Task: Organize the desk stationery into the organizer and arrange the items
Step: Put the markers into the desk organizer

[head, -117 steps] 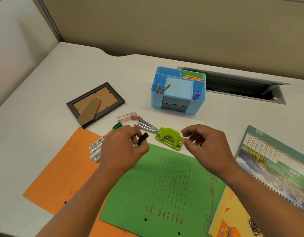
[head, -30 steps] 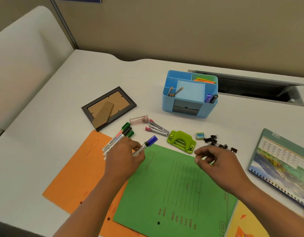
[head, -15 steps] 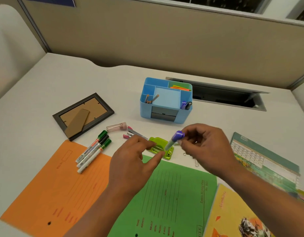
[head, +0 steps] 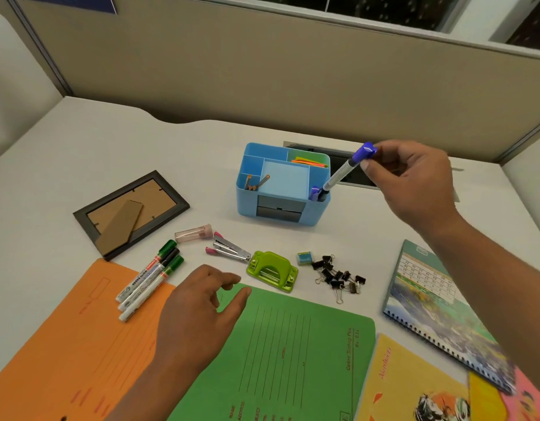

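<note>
- A green folder [head: 293, 354] is lying nearest, overlapping an orange folder [head: 65, 338] on its left, with a yellow book [head: 414, 384] and a spiral calendar [head: 439, 311] to its right.
- The left hand [head: 199, 305] is hovering over the seam between the 2 folders, fingers loosely spread and holding nothing.
- 3 markers [head: 150, 278] are lying side by side just left of that hand, their white ends on the orange folder.
- Beyond the green folder, a green hole punch [head: 271, 270], a pink-tipped stapler [head: 229, 249], a small teal item [head: 304, 258] and a heap of black binder clips [head: 338, 276] are sitting on the desk [head: 80, 153].
- A clear pinkish tube [head: 194, 233] and a face-down picture frame [head: 130, 212] are lying farther left.
- The blue organizer [head: 253, 205] is standing farther back; pencils are leaning in its front-left compartment and coloured strips are showing at the back right.
- The right hand [head: 414, 177] is pinching the capped top of a purple marker [head: 346, 168], whose lower end is dipping into the front-right compartment beside 2 pens already there.
</note>
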